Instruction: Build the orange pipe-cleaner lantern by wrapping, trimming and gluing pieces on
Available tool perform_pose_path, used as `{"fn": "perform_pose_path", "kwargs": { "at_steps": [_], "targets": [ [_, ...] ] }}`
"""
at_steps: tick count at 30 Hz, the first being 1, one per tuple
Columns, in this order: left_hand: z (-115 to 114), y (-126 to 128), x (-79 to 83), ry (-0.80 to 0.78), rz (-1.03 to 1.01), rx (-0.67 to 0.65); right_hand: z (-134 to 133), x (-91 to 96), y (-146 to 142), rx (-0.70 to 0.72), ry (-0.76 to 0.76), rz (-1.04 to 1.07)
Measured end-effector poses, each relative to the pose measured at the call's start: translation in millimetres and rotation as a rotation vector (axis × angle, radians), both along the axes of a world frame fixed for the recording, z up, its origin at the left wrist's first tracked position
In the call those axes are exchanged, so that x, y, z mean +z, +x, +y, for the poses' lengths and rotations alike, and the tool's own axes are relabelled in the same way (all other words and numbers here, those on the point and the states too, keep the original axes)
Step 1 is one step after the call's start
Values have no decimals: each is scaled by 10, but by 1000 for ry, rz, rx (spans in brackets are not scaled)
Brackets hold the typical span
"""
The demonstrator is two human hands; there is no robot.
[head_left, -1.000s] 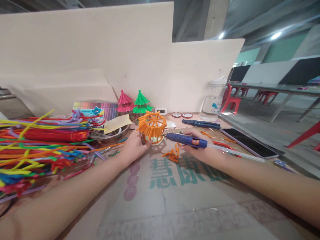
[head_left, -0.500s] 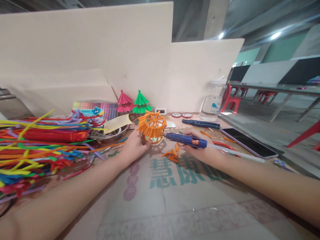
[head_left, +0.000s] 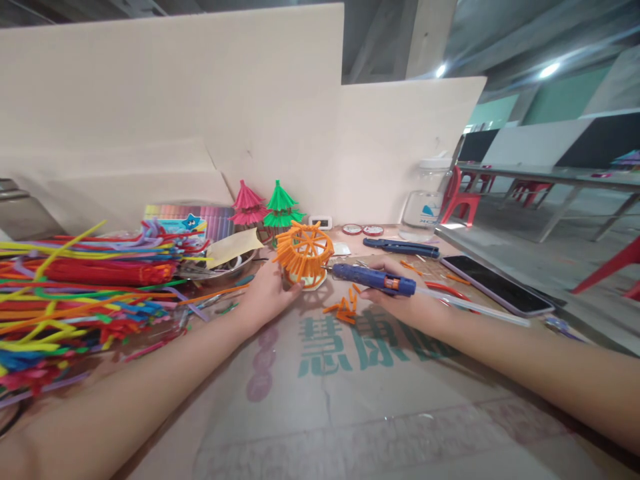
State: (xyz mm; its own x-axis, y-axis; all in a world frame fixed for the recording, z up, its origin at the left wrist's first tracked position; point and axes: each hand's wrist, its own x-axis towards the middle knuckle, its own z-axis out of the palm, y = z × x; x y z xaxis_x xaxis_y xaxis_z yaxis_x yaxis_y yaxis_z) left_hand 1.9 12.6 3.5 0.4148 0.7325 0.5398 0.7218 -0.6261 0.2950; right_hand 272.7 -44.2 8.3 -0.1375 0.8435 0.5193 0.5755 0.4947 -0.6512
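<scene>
Head view, left hand (head_left: 267,293) apparently gripping one orange lantern (head_left: 303,252), right hand (head_left: 400,298) clasping one glue gun (head_left: 373,279), two trees (head_left: 283,205) behind

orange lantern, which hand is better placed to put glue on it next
Right, probably: the right hand grips the blue glue gun, its nozzle at the orange lantern, while the left hand holds the lantern from the side.

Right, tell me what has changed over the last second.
Nothing visibly changed. The left hand still steadies the orange pipe-cleaner lantern, the right hand still holds the blue glue gun with its nozzle at the lantern's side; the orange offcuts lie where they were.
</scene>
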Motion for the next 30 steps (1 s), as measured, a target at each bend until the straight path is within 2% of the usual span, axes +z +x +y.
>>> {"fn": "perform_pose_path", "kwargs": {
  "at_steps": [15,30],
  "targets": [
    [-26,6,24,31,17,-22,-33,66,-37,1,-53,46],
    [-36,17,41,76,27,-49,-36,55,-21,21,-20,74]
  ]
}}
